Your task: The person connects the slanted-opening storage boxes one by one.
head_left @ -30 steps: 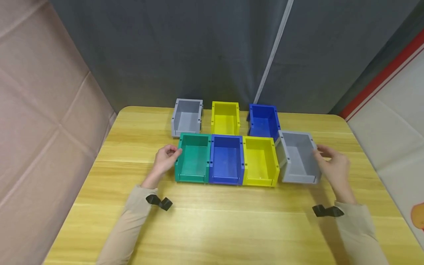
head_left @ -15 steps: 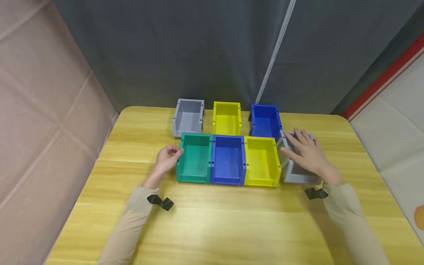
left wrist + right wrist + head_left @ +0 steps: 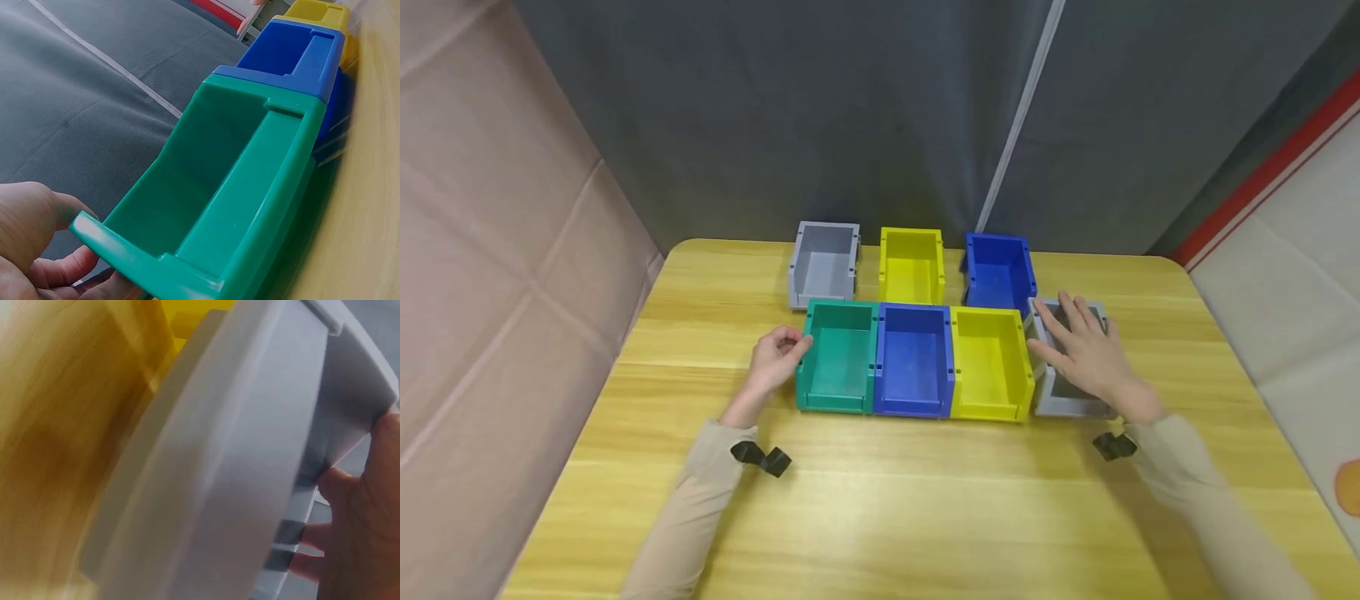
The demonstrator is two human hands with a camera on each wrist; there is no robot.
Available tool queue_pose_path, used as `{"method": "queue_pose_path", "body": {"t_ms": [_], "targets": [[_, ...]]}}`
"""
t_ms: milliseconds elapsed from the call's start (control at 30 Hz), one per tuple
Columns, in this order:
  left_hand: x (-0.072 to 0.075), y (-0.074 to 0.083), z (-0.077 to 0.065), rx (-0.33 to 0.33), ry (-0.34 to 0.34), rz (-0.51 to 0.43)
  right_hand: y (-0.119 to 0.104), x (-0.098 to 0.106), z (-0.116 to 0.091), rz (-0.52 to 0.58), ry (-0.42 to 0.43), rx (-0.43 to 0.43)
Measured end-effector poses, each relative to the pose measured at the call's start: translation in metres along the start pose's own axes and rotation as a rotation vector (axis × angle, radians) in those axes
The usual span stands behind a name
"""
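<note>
A green bin [image 3: 839, 358], a blue bin [image 3: 913, 362] and a yellow bin [image 3: 991, 367] stand side by side in the front row. My left hand [image 3: 775, 357] pinches the green bin's left wall; in the left wrist view its thumb and fingers [image 3: 69, 265] meet at the rim. At the row's right end is a grey bin [image 3: 1071, 405], close beside the yellow one. Over it my right hand [image 3: 1093, 358] lies with fingers spread, the thumb at its left rim. In the right wrist view, fingertips [image 3: 334, 481] touch the grey bin's edge.
Behind the front row stand another grey bin [image 3: 823, 267], a yellow bin [image 3: 912, 265] and a dark blue bin [image 3: 998, 273]. The wooden table [image 3: 925, 508] ends at a dark curtain [image 3: 775, 125]. Light cloth walls rise on both sides.
My right hand has let go of the grey bin's right wall and spread across its top. That bin has shifted slightly left, toward the yellow one. My left hand keeps its hold.
</note>
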State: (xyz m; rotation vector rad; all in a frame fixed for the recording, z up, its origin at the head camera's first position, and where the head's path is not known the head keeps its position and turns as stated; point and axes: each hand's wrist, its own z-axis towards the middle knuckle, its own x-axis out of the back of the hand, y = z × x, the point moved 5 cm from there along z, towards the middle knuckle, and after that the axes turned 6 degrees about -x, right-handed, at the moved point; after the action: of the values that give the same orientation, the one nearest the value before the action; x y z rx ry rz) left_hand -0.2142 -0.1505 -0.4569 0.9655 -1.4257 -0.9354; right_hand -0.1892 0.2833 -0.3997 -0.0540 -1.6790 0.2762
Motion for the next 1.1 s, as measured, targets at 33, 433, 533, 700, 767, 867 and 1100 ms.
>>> {"method": "queue_pose_path", "body": {"t_ms": [33,433,533,700,767,867,1100], "targets": [[0.000,0.001,0.000,0.003,0.000,0.000,0.000,0.000,0.000,-0.005,-0.002,0.000],[-0.001,0.001,0.000,-0.013,-0.008,-0.002,0.004,-0.011,-0.001,-0.044,0.019,-0.012],[0.000,0.000,0.000,-0.005,0.003,-0.004,0.003,-0.014,0.000,-0.048,0.025,-0.006],[-0.001,0.001,-0.001,-0.001,-0.003,-0.013,0.004,-0.021,0.000,-0.061,0.023,-0.012],[-0.001,0.001,-0.001,0.002,-0.009,-0.018,0.005,-0.025,-0.001,-0.064,0.019,-0.019],[-0.002,0.001,-0.002,0.004,-0.015,-0.015,0.006,-0.031,-0.001,-0.061,0.024,-0.026],[-0.002,-0.001,0.000,0.003,-0.004,-0.017,0.008,-0.037,0.000,-0.037,0.047,-0.014]]}}
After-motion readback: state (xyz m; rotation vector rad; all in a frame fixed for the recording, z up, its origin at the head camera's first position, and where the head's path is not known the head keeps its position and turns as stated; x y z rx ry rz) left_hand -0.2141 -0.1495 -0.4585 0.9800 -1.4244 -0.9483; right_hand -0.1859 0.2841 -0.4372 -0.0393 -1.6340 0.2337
